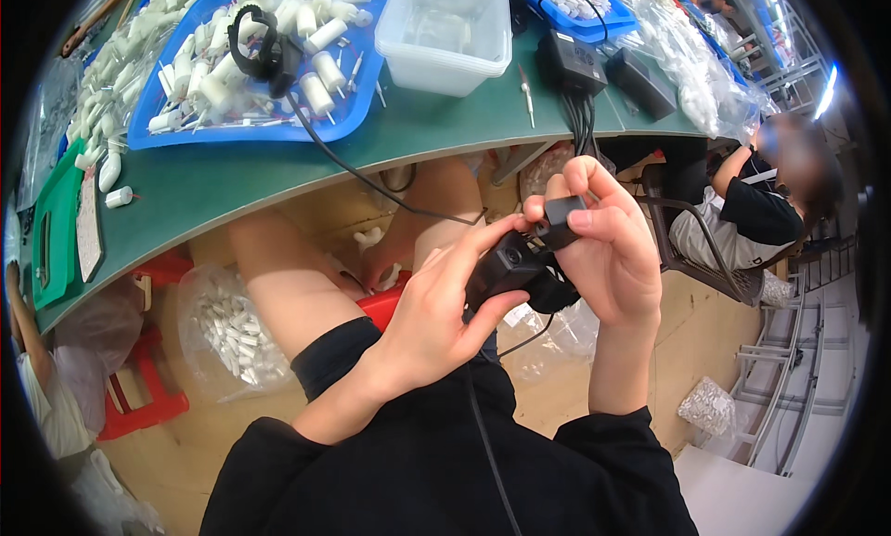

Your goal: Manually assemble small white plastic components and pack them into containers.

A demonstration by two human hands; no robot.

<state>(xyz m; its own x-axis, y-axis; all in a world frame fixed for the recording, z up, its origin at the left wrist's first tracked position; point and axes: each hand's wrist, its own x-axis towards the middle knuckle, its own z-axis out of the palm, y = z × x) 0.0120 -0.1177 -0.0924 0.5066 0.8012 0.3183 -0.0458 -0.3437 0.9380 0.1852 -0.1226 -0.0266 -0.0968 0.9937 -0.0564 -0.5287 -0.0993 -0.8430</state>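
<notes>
Above my lap, my left hand point(429, 315) is wrapped round a small black camera point(499, 272) with a round lens on its face. My right hand point(617, 244) pinches a small black block point(561, 222) between thumb and fingers, right beside the camera's upper end. Whether block and camera are joined cannot be made out. Dark strap-like material point(553, 291) hangs under the camera, and a thin black cable runs down across my black shirt. Another black device with a looped strap point(278, 61) lies on the white cylindrical parts point(327, 70) at the table.
The green table point(445, 128) bears a blue tray point(251, 139), a clear plastic tub point(445, 67), a black power box point(571, 63) and loose white parts. Below stand a bag of white pieces point(232, 332) and a red stool point(153, 397). A person point(752, 202) sits at right.
</notes>
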